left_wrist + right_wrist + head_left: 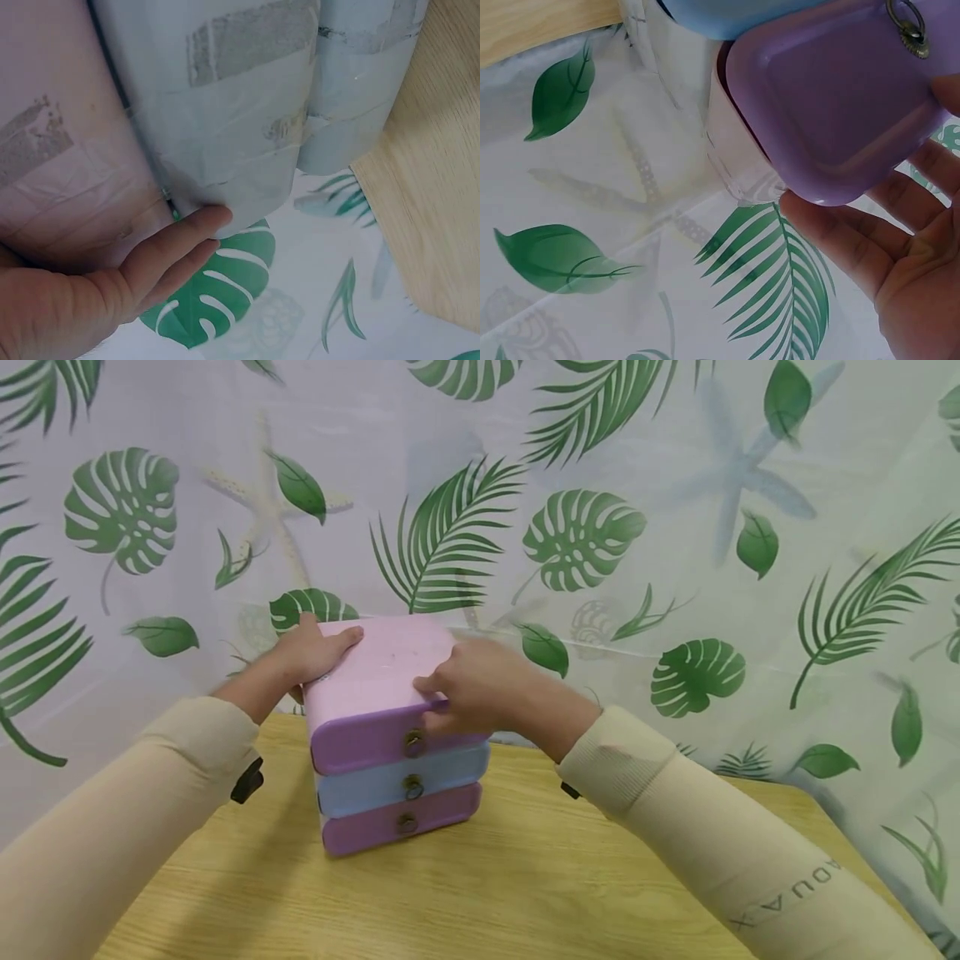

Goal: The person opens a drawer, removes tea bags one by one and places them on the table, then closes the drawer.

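A small three-drawer box (390, 652) with a pale pink top stands on the table. Its fronts run from a purple top drawer (360, 747) through a blue middle drawer (356, 792) to a purple bottom drawer (360, 835), each with a bronze ring pull. My left hand (318, 652) grips the top's left edge, thumb on top; in the left wrist view, fingers (180, 244) lie along the taped side. My right hand (487, 685) holds the front right corner of the top tier. Thumb by the purple front, its fingers (840, 240) reach along the top edge in the right wrist view.
The box rests on a light wood-grain table (375, 910). Behind it hangs a white sheet (480, 427) printed with green leaves and starfish, close to the box's back.
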{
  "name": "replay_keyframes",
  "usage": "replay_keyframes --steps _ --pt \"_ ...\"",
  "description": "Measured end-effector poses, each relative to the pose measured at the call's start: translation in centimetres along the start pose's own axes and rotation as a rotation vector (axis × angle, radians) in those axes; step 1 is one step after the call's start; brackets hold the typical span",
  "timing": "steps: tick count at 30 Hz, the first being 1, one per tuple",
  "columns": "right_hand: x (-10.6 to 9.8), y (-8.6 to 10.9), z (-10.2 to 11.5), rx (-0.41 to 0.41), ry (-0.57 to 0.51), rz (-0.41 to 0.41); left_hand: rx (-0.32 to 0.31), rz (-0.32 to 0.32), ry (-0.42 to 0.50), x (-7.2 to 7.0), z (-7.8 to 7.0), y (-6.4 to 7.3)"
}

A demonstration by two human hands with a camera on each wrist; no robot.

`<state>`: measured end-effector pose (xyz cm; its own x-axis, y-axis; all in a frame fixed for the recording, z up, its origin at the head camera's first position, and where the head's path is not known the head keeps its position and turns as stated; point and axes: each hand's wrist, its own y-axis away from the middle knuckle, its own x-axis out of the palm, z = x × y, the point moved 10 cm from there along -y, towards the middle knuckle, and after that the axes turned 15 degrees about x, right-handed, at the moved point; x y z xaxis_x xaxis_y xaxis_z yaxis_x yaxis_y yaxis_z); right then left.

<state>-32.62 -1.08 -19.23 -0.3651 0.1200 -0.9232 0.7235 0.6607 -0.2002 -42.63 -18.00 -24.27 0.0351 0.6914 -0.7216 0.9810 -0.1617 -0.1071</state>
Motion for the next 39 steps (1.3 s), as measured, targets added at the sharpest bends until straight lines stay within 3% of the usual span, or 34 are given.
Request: replay_keyframes --steps 19,30,39 --pt "-0.1 3.8 -3.4 0.032 0.024 -0.008 0.062 0.0 0.022 4.2 -4.1 -2.4" --pt "0.0 6.4 -5.1 0.046 0.055 0.08 0.074 0.063 0.053 7.3 -6.8 -3.1" --pt "-0.4 8.3 -6.2 0.048 0.091 0.084 0.102 0.064 0.063 9.1 -8.8 -3.7"
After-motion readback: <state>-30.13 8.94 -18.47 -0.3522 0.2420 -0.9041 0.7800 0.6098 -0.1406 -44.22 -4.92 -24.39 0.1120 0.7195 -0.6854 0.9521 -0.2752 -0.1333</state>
